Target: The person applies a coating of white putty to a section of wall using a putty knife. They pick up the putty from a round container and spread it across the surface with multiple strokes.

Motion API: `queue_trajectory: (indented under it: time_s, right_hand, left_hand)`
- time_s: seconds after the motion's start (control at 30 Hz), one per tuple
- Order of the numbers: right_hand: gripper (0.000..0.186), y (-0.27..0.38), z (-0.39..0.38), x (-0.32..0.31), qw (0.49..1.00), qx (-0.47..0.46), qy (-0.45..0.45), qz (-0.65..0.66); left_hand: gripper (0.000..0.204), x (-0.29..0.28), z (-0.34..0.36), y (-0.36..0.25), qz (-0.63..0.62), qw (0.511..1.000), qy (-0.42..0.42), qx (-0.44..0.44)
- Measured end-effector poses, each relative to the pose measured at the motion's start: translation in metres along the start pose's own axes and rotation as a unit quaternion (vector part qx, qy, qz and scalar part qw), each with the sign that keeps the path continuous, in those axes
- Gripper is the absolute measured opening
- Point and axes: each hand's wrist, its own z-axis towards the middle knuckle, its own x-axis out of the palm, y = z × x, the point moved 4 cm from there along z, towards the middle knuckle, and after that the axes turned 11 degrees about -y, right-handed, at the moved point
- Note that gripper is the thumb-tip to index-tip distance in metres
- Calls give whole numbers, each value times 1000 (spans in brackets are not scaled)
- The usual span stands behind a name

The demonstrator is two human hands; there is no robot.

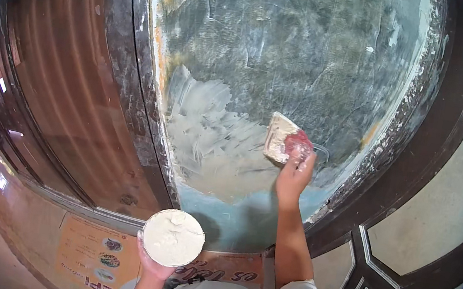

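Observation:
In my left hand [152, 263], low in the view, rests a round tub filled with white putty [173, 238]; the fingers go round its side and underneath, partly hidden. My right hand [298, 168] is closed on a broad putty knife [277, 136] with a reddish grip and whitish putty smeared over its blade. The knife is at the grey-green wall panel [292, 46], on the right of a pale, streaky putty patch [214, 142]. Whether the blade touches the panel, I cannot tell. Bits of putty stick to my right fingers.
Rough, flaking edges border the panel on both sides. To the left stands a brown ribbed surface [69, 74] in a dark frame. On the right is a dark frame with pale panels [429, 208]. A printed orange banner [89, 254] lies below, behind the tub.

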Motion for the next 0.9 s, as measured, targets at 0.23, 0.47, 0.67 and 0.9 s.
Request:
queue_trajectory:
  time_s: [0.23,0.47,0.67,0.9]
  right_hand:
    - [21,-6,-19,22,976,-81,139,-149]
    - [27,1,-41,34,928,-108,309,-180]
    - [24,5,-25,27,996,-32,77,-38]
    - [22,26,-27,62,928,-174,234,-230]
  left_hand:
    - [78,-10,6,-3,-20,1000,-3,-16]
    - [79,-9,7,-7,-60,998,-13,-30]
    - [79,-9,8,-10,10,1000,6,2]
    - [80,-19,4,-20,19,1000,11,10]
